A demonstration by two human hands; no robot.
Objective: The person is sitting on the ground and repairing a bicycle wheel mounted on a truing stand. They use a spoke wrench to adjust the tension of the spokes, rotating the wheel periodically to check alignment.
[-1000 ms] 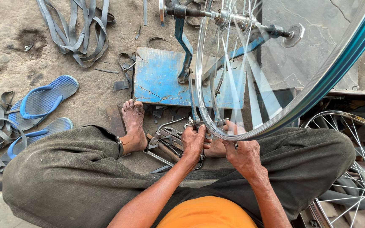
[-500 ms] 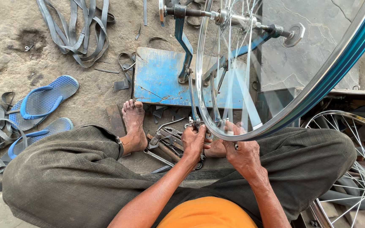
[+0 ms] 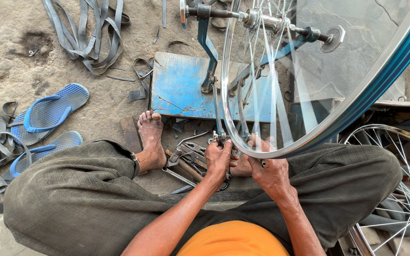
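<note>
Head camera, looking straight down at a person seated on the ground with knees spread, in grey-brown trousers and an orange shirt.

Both forearms reach forward from the bottom of the view and meet low in the middle. The left hand [image 3: 218,159] is curled, knuckles up, with its fingers closed around a small metal tool at the lowest part of a bicycle wheel rim [image 3: 357,102]; the tool itself is mostly hidden by the fingers. The right hand [image 3: 269,168] sits just beside it, touching the rim from below, fingers bent and closed against the rim's edge. Whether it pinches a spoke cannot be told.

The bicycle wheel rim, silver with a blue outer face, stands upright in a blue truing stand [image 3: 186,90] whose flat base lies on the dirt ahead of the hands. Its axle [image 3: 262,20] runs across the top of the view. The spokes look blurred.

A bare foot [image 3: 150,140] rests left of the hands, with a heap of hand tools [image 3: 188,159] between foot and left hand. Two blue flip-flops [image 3: 48,114] lie at the far left, near strips of black rubber [image 3: 91,35]. A second spoked wheel [image 3: 399,189] lies at the lower right.

Compared with half a second ago, hands, rim and stand sit in the same places; only the spoke blur pattern differs.
</note>
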